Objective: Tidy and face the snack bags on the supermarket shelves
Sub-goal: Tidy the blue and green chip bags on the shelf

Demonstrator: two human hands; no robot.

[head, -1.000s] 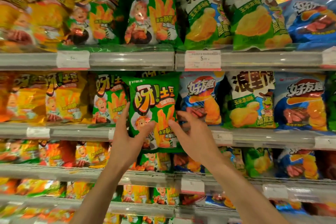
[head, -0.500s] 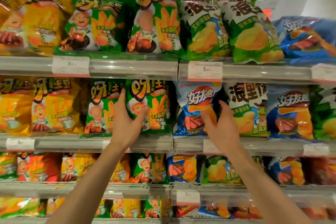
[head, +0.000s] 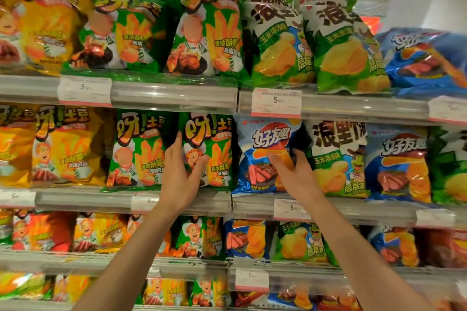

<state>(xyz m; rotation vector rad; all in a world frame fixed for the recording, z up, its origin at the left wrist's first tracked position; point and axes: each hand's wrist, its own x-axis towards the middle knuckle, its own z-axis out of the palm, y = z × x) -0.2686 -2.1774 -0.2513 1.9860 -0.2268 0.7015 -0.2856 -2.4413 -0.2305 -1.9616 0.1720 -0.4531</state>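
Observation:
A green fries bag [head: 209, 149] stands upright on the second shelf [head: 75, 198], facing front. My left hand [head: 180, 174] holds its left edge, fingers behind the side and thumb across the front. To its right stands a blue chips bag [head: 262, 151]. My right hand [head: 295, 174] grips that bag's right edge, thumb on the front and fingers reaching behind it. A white and green chips bag [head: 338, 156] stands directly right of my right hand.
Another green fries bag [head: 136, 149] and yellow bags [head: 63, 146] stand left of my left hand. The top shelf [head: 177, 94] carries green, white-green and blue bags above. Price tags [head: 276, 102] line the shelf rails. Lower shelves hold more bags.
The green bag went from being held out in front back onto the second shelf. My right hand let it go and moved right to the blue bag's edge.

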